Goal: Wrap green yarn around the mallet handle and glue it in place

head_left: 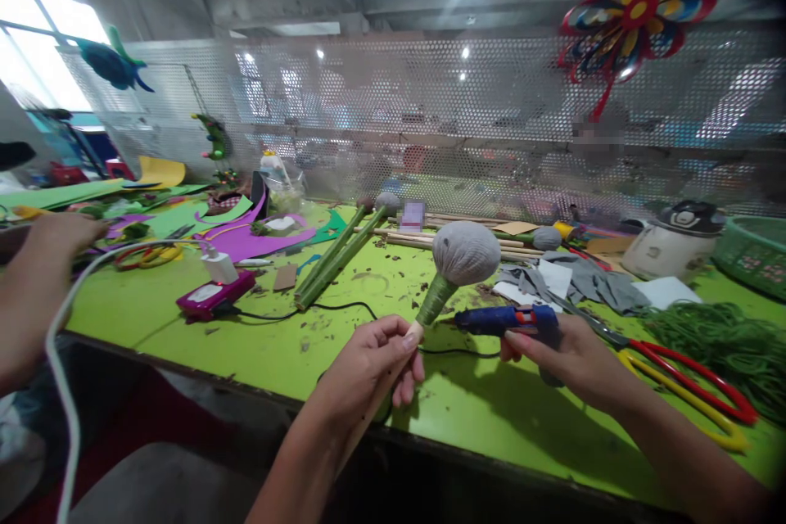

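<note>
The left hand (381,356) grips the stick (372,409); the right hand (574,356) grips the glue gun (500,321). Best keep the nozzle (448,322) near the cord (437,300), clear of skin.

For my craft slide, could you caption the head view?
Left hand holds a stick topped by a gray ball; right hand points a blue glue gun toward the green wrapping.
</note>
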A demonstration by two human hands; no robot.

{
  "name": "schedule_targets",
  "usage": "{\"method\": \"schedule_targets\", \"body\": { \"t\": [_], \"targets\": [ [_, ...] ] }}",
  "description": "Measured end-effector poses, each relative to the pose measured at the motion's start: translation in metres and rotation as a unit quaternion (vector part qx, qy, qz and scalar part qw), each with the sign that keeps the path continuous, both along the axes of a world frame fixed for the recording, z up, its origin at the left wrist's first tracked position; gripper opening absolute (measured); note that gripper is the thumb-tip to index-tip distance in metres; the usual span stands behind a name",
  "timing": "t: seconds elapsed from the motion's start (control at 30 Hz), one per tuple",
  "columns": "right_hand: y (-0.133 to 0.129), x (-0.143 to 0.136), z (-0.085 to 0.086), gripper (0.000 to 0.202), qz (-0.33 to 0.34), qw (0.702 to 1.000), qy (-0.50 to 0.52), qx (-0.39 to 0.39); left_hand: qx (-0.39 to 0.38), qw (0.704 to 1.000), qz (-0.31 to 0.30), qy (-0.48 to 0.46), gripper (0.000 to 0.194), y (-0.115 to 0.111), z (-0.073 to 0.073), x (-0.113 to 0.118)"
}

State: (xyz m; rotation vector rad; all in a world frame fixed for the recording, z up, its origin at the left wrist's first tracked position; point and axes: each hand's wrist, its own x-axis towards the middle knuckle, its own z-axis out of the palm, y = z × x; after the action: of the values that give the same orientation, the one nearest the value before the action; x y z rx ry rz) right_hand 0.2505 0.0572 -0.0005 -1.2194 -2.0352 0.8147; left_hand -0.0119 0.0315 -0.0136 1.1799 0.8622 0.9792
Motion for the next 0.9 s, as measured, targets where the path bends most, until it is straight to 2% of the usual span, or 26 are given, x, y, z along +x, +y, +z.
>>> {"method": "schedule_targets", "body": {
  "t": [0.2,0.3,0.43,0.53,0.63,0.77,0.9],
  "targets": [
    [0.029,0.001,-0.007,0.037,-0.168,0.979,-0.033,0.114,0.028,0.998,0.060,0.010,0.021,-0.001,0.002,-0.005],
    [0.063,0.000,-0.001,0.036,-0.223,0.957,-0.117,0.145,0.039,0.995,0.090,0.016,0.020,0.001,0.009,-0.012],
    [0.124,-0.014,0.008,0.030,-0.281,0.928,-0.187,0.155,0.049,0.994,0.094,-0.018,0.017,0.000,0.014,-0.019],
    [0.164,-0.036,0.005,0.025,-0.294,0.917,-0.235,0.132,0.041,0.992,0.113,-0.049,0.018,-0.002,0.010,-0.020],
    [0.188,-0.060,-0.005,0.026,-0.293,0.914,-0.258,0.111,0.037,0.989,0.131,-0.059,0.022,-0.007,0.007,-0.017],
    [0.199,-0.081,-0.014,0.029,-0.289,0.917,-0.261,0.086,0.032,0.990,0.117,-0.071,0.022,-0.014,0.007,-0.011],
    [0.192,-0.083,-0.011,0.029,-0.262,0.931,-0.241,0.080,0.025,0.992,0.094,-0.084,0.020,-0.018,0.006,-0.009]
  ]
}}
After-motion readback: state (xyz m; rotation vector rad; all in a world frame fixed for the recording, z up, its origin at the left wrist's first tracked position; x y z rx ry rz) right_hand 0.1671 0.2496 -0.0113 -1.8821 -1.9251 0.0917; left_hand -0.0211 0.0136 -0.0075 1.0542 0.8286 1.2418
